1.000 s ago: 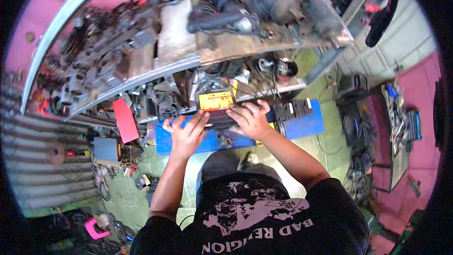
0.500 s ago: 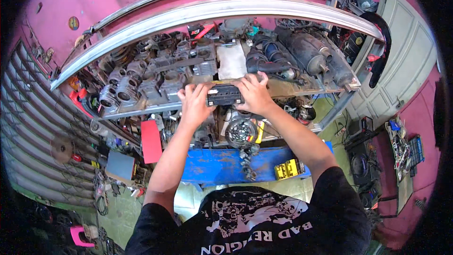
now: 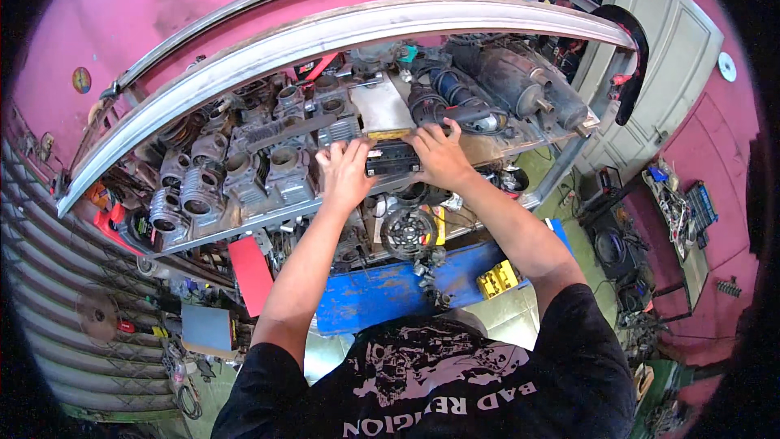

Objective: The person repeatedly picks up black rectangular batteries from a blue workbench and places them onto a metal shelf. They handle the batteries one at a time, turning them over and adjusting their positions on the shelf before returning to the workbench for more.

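Since the earlier frames the dark rectangular block [image 3: 392, 159] has come up from the lower level by the blue tray [image 3: 382, 297] to the metal shelf [image 3: 244, 223], and both arms now reach further up and away from the body. Starting at the left, rows of grey engine cylinders [image 3: 236, 171] crowd the shelf. Next comes the left hand [image 3: 345, 172], fingers curled over the block's left end, apparently gripping it, though the underside of the grip is hidden. The block sits between the hands at the shelf's front edge, just below a flat silver box [image 3: 382, 106]; its long axis runs left to right, in line with the edge, so each hand takes one short end. The right hand [image 3: 439, 154] closes on the right end, fingers spread over the top and reaching toward the black ribbed hoses [image 3: 451, 97] behind it. Both hands are equally near, the block straight ahead and slightly above the forearms. Farther right lie large dark cylindrical parts [image 3: 520, 81].
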`<state>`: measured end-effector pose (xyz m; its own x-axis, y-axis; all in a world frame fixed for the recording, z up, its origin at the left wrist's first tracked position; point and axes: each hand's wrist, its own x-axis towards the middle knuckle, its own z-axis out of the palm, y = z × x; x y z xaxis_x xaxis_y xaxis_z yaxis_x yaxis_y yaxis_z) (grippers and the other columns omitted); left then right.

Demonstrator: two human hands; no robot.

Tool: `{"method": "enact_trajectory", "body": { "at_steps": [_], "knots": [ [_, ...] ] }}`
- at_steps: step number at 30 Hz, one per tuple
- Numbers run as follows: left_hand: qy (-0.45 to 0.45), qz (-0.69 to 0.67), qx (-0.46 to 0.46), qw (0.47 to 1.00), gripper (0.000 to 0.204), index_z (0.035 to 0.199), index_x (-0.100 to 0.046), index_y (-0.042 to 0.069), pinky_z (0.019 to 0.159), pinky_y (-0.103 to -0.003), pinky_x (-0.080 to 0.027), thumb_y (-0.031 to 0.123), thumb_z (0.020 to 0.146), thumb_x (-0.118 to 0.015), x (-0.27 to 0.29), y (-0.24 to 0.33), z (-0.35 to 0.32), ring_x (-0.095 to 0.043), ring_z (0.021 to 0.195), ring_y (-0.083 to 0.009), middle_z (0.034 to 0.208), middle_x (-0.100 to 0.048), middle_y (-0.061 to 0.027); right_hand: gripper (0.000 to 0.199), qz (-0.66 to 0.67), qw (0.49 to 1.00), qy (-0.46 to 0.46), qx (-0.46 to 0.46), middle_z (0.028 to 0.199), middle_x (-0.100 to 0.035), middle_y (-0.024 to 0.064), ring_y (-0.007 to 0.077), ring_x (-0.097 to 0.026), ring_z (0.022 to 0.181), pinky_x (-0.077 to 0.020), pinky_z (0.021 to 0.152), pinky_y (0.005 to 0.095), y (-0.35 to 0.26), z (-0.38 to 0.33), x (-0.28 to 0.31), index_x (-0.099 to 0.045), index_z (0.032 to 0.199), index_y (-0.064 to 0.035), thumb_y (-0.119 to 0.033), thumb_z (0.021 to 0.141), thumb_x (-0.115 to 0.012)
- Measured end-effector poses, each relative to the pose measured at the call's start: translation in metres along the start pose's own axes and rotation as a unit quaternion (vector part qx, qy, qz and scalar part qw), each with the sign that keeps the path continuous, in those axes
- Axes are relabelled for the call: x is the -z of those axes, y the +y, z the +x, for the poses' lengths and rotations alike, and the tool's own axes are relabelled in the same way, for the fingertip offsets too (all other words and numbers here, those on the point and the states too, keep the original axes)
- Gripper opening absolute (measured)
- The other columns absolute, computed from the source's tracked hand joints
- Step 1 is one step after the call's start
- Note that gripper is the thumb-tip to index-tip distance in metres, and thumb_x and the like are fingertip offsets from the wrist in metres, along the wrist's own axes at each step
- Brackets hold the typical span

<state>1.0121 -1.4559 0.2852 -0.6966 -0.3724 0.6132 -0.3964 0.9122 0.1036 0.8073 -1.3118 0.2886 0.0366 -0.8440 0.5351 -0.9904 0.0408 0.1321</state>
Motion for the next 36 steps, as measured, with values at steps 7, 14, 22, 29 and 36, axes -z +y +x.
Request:
{"method": "enact_trajectory", "body": {
  "at_steps": [7,14,22,29,36],
  "knots": [
    [0.048,0.019,-0.003,0.999,0.078,0.125,-0.066,0.018,0.097,-0.053,-0.035,0.029,0.054,-0.095,-0.032,0.001,0.004,-0.055,0.116,-0.0270,0.122,-0.066,0.0020,0.080,-0.016,0.999,-0.016,0.038,0.130,-0.058,0.0044,0.0264,-0.047,0.134,-0.0238,0.114,0.0644,0.026,0.004,-0.016,-0.056,0.134,-0.0136,-0.037,0.065,-0.090],
    [-0.016,0.026,0.027,0.999,0.075,0.122,-0.069,0.016,0.095,-0.049,-0.036,0.035,0.054,-0.095,0.000,0.007,0.020,-0.056,0.114,-0.0268,0.117,-0.067,-0.0009,0.075,0.059,0.997,-0.026,0.048,0.125,-0.064,0.0016,0.0274,-0.051,0.129,-0.0248,0.112,0.0675,0.041,0.031,0.007,-0.061,0.131,-0.0176,-0.034,0.063,-0.089],
    [-0.124,-0.027,0.169,0.977,0.076,0.130,-0.068,0.021,0.099,-0.055,-0.039,0.038,0.060,-0.094,0.000,-0.018,0.061,-0.059,0.119,-0.0320,0.117,-0.075,-0.0080,0.086,0.162,0.970,-0.174,-0.047,0.120,-0.073,0.0097,0.0339,-0.052,0.128,-0.0260,0.109,0.0671,0.060,0.087,-0.009,-0.060,0.140,-0.0182,-0.036,0.063,-0.093],
    [-0.074,-0.008,0.157,0.985,0.077,0.130,-0.066,0.015,0.096,-0.053,-0.045,0.027,0.059,-0.095,0.004,0.021,0.023,-0.060,0.119,-0.0326,0.121,-0.072,-0.0100,0.074,0.068,0.997,-0.045,0.010,0.119,-0.070,0.0103,0.0291,-0.056,0.122,-0.0318,0.103,0.0613,0.034,0.038,-0.009,-0.060,0.128,-0.0106,-0.026,0.063,-0.091],
    [-0.111,-0.051,0.197,0.973,0.078,0.134,-0.065,0.021,0.101,-0.057,-0.045,0.031,0.063,-0.094,-0.001,-0.003,0.052,-0.059,0.121,-0.0362,0.128,-0.071,-0.0074,0.073,0.118,0.988,-0.089,-0.050,0.127,-0.068,0.0079,0.0312,-0.053,0.126,-0.0304,0.105,0.0645,0.041,0.063,-0.003,-0.059,0.135,-0.0158,-0.024,0.069,-0.088]
  ]
}}
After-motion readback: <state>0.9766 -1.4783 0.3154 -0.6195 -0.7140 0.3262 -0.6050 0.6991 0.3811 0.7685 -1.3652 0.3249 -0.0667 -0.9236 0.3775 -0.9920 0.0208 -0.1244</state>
